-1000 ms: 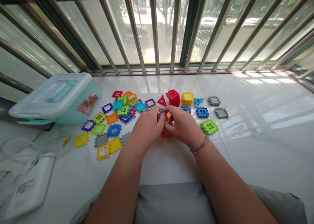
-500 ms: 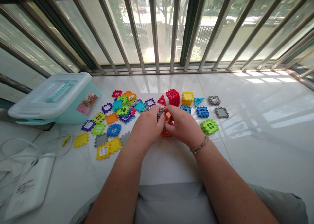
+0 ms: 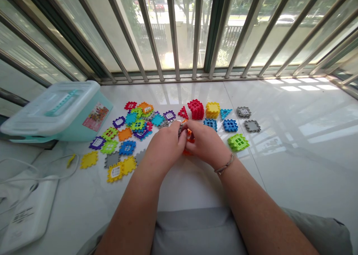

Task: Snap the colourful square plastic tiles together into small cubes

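My left hand (image 3: 167, 145) and my right hand (image 3: 205, 141) meet in the middle, fingers closed on a small grey interlocking tile (image 3: 181, 129). Most of that tile is hidden by the fingers. Orange tiles (image 3: 187, 153) show just below and between the hands, partly covered. Beyond the fingertips stand a red stack of window tiles (image 3: 195, 109) and a red triangle piece (image 3: 183, 112). Near my right hand lie blue window tiles (image 3: 210, 124) and a green stack (image 3: 238, 142).
Mixed coloured tiles (image 3: 109, 133) lie scattered at left. A yellow stack (image 3: 213, 110), blue tile (image 3: 230, 125) and grey tiles (image 3: 252, 126) sit to the right. A lidded teal box (image 3: 84, 117), a white device (image 3: 33, 210) with cables, and metal window bars (image 3: 173, 35) surround the floor.
The view has shifted slightly, so the tiles and box appear a little further left. My hands stay together on the grey tile, with the right fingers covering more of the orange pieces.
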Available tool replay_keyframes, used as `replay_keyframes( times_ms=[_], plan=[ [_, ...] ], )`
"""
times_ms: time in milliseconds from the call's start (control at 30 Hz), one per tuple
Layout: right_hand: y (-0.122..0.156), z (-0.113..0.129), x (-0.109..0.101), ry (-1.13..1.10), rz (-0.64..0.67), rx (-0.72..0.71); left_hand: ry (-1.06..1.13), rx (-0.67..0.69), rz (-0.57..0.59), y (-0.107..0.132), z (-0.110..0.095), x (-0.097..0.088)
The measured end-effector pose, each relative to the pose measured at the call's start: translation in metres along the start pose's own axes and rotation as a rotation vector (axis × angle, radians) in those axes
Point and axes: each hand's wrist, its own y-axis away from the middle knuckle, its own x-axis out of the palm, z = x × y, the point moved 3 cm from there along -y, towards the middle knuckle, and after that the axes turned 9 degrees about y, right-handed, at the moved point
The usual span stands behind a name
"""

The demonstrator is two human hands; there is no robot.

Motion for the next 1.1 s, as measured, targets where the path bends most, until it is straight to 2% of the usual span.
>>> replay_keyframes(
  times_ms=[200,300,500,800,1000,1100],
  plan=[
    [0.000,-0.001,-0.001,0.014,-0.008,-0.012,0.043,0.006,0.005,-0.002,0.003,0.003],
    [0.001,-0.002,-0.003,0.001,-0.035,-0.023,0.080,0.023,-0.033,-0.003,0.004,0.003],
    [0.003,0.000,-0.010,-0.079,-0.157,-0.057,0.240,0.099,-0.141,0.000,0.002,-0.004],
    [0.007,0.006,-0.019,-0.128,-0.319,-0.080,0.399,0.228,-0.230,0.002,0.002,-0.008],
    [0.008,0.007,-0.021,-0.135,-0.361,-0.059,0.497,0.130,-0.299,0.000,0.007,-0.006],
    [0.008,0.006,-0.020,-0.141,-0.367,-0.055,0.542,0.109,-0.298,-0.001,0.008,-0.005]
  ],
)
